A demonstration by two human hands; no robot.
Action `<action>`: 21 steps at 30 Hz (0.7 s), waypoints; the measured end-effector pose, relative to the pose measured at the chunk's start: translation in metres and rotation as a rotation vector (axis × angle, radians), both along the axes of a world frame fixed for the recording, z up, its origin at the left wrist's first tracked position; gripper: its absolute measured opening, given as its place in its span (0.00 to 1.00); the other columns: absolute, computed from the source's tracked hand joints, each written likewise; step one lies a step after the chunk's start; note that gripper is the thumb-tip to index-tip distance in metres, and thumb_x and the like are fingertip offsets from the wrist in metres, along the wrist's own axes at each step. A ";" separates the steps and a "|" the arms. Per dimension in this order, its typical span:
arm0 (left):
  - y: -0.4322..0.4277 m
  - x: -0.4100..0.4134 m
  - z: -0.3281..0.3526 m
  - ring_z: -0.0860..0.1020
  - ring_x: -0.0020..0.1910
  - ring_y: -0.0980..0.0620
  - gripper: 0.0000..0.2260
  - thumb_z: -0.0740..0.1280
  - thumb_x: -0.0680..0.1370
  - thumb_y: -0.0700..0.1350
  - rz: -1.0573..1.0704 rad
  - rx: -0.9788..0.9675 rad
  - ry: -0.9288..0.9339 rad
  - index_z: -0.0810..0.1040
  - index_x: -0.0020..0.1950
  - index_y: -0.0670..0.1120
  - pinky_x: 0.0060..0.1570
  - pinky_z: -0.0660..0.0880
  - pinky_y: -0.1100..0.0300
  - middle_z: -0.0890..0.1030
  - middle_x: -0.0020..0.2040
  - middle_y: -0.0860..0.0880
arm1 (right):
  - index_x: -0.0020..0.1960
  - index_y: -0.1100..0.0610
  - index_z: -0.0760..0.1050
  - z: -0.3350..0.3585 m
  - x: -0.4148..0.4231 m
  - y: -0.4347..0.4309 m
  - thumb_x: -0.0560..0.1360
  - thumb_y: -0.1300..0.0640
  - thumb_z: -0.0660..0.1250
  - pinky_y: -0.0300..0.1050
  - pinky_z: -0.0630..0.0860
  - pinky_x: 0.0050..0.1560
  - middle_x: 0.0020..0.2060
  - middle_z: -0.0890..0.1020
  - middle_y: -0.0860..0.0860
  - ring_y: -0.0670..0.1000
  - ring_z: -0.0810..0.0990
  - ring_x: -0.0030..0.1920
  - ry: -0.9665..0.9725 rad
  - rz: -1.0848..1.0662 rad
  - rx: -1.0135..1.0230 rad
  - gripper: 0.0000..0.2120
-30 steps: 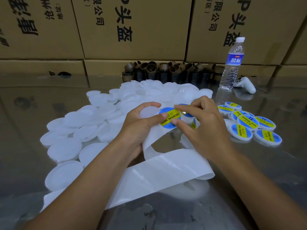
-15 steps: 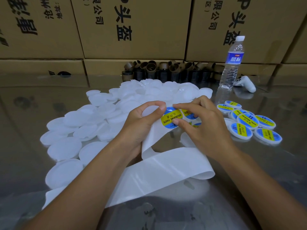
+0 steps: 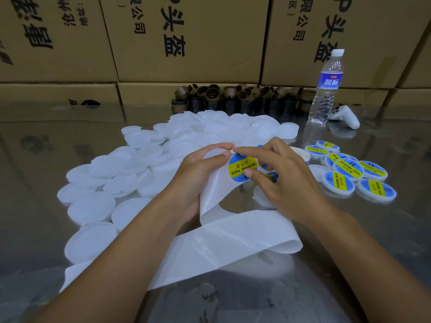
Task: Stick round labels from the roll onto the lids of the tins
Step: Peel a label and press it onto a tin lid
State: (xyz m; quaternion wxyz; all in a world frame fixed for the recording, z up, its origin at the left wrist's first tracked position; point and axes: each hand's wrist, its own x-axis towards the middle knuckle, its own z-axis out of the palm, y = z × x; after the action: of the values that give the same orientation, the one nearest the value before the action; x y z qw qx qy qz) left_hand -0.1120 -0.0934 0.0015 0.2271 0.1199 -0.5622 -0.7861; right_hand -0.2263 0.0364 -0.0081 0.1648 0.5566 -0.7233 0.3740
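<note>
Mostly hidden behind the right hand [image 3: 286, 180] is the roll [image 3: 272, 176]: only slivers of blue and yellow show between its fingers. That hand pinches a round blue and yellow label [image 3: 242, 167] marked SOLDERING PASTE, forefinger stretched along the top edge and thumb at the lower edge. The left hand [image 3: 198, 173] is curled round the white backing strip [image 3: 224, 243] just beside the label, thumb pressed near its left edge. A pale round shape [image 3: 213, 153] sits between that thumb and forefinger; whether it is a lid I cannot tell. The strip loops down over the shiny worktop [image 3: 349, 264] and runs out of view at the lower left, partly covered by the left forearm.

Plain lids [image 3: 105, 166] lie overlapping in a wide heap to the left and behind the hands. Labelled lids [image 3: 347, 169] lie in a small cluster to the right, some stacked on each other. A further lid behind the right hand is largely covered.

At the back stand short cardboard tubes [image 3: 233, 99] in a row, a capped water bottle [image 3: 326, 89] whose fill level is hard to read, and a white controller [image 3: 347, 116] beside it. Closed boxes [image 3: 186, 43] with printed characters wall the rear, cut off at the top
</note>
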 end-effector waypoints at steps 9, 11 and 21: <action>-0.002 -0.002 -0.003 0.82 0.33 0.52 0.06 0.69 0.75 0.39 0.057 -0.037 -0.029 0.80 0.47 0.49 0.30 0.76 0.63 0.83 0.37 0.48 | 0.59 0.46 0.76 0.005 0.004 0.002 0.74 0.57 0.70 0.50 0.71 0.41 0.37 0.66 0.41 0.47 0.69 0.37 0.037 0.003 0.058 0.15; -0.002 -0.002 -0.003 0.81 0.32 0.52 0.05 0.69 0.75 0.39 0.067 -0.033 -0.033 0.79 0.47 0.49 0.30 0.76 0.63 0.83 0.36 0.48 | 0.60 0.45 0.76 0.005 0.004 0.002 0.74 0.57 0.70 0.50 0.71 0.40 0.38 0.66 0.41 0.47 0.69 0.37 0.039 0.019 0.055 0.16; -0.004 0.000 -0.001 0.82 0.33 0.50 0.05 0.67 0.76 0.38 -0.009 0.121 -0.097 0.77 0.51 0.45 0.29 0.76 0.63 0.83 0.38 0.45 | 0.61 0.45 0.77 0.005 0.004 0.002 0.74 0.57 0.70 0.50 0.72 0.41 0.39 0.66 0.40 0.50 0.71 0.38 0.037 0.017 0.044 0.17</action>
State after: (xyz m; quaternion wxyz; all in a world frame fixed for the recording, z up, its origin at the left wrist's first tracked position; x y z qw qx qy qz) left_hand -0.1118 -0.0972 0.0010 0.1885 0.1691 -0.5245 -0.8129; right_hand -0.2223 0.0387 -0.0031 0.1625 0.5730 -0.7235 0.3489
